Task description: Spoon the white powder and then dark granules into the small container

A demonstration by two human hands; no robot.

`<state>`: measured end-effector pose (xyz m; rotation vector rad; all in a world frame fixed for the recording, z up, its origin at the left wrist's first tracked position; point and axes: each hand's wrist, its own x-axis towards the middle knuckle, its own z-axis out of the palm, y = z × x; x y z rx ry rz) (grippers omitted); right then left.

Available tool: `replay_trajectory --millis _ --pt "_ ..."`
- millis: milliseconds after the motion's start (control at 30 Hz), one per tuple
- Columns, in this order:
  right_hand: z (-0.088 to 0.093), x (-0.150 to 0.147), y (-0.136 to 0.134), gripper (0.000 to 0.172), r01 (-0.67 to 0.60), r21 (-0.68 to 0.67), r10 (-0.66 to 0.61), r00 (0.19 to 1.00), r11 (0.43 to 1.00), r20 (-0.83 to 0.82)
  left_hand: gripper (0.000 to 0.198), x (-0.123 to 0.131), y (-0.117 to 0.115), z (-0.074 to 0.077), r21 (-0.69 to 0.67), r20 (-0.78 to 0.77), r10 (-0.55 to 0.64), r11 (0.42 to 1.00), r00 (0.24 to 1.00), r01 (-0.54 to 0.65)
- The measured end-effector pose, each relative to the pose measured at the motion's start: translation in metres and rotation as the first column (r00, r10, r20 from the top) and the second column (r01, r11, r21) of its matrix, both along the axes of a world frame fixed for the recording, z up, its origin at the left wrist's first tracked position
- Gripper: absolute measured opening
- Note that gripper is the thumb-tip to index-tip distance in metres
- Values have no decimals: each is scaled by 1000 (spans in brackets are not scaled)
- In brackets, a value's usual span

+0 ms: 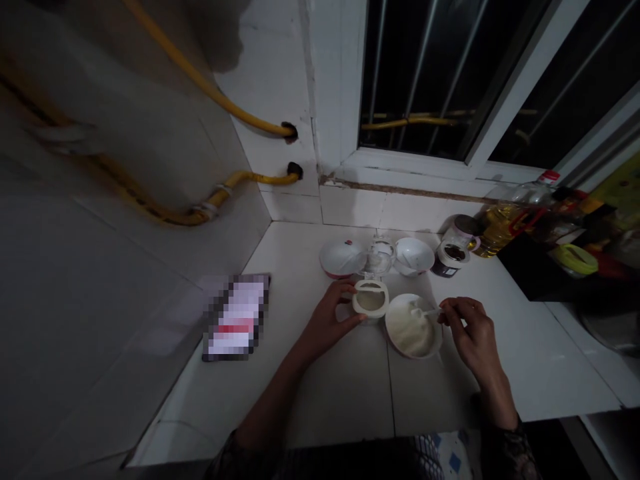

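Note:
My left hand is curled around a small white open container that stands on the white counter. Its clear lid is flipped up behind it. My right hand pinches the handle of a small white spoon, whose bowl rests in a white bowl of pale powder just right of the container. Both hands are closed on what they hold.
Two lidded white bowls stand behind the container. A dark jar, an oil bottle and other bottles crowd the back right. A phone lies at left. Yellow hoses run along the wall. A window is above.

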<state>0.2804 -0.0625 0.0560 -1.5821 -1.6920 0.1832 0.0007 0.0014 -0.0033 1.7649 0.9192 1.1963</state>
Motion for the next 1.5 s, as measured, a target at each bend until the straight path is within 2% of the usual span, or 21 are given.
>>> replay_trajectory --millis 133,233,367,533,700,867,1100,1333,1500 --pt "-8 -9 6 25 -60 -72 61 998 996 4 37 0 0 0 -13 -11 4 1000 1000 -5" --pt "-12 -23 10 34 -83 -161 68 993 983 -96 37 1 -1 0 -19 -3 3 1000 1000 -3" --pt "-14 -31 12 39 -83 -254 18 968 964 -250 37 0 -1 1 -21 7 3 1000 1000 -3" --pt "-13 -26 9 37 -152 -289 -13 867 945 -499 37 0 0 1 -22 10 0 1000 1000 0" --pt "-8 -21 9 32 -107 -256 -82 772 961 -630 38 0 0 0 -13 5 2 1000 1000 -2" --pt "-4 -16 8 23 -58 -244 -133 705 968 -697 36 1 0 0 -7 5 7 1000 1000 -7" --pt "-8 -11 8 20 -26 -246 -171 647 969 -743 37 0 0 0 -7 -1 -2 1000 1000 2" --pt "-14 -8 11 22 -28 -239 -165 645 971 -746 38 0 1 0 -7 7 -4 1000 1000 4" --pt "-4 -15 16 24 -28 -217 -149 642 976 -752 38 0 0 -1 6 6 -4 1000 1000 4"
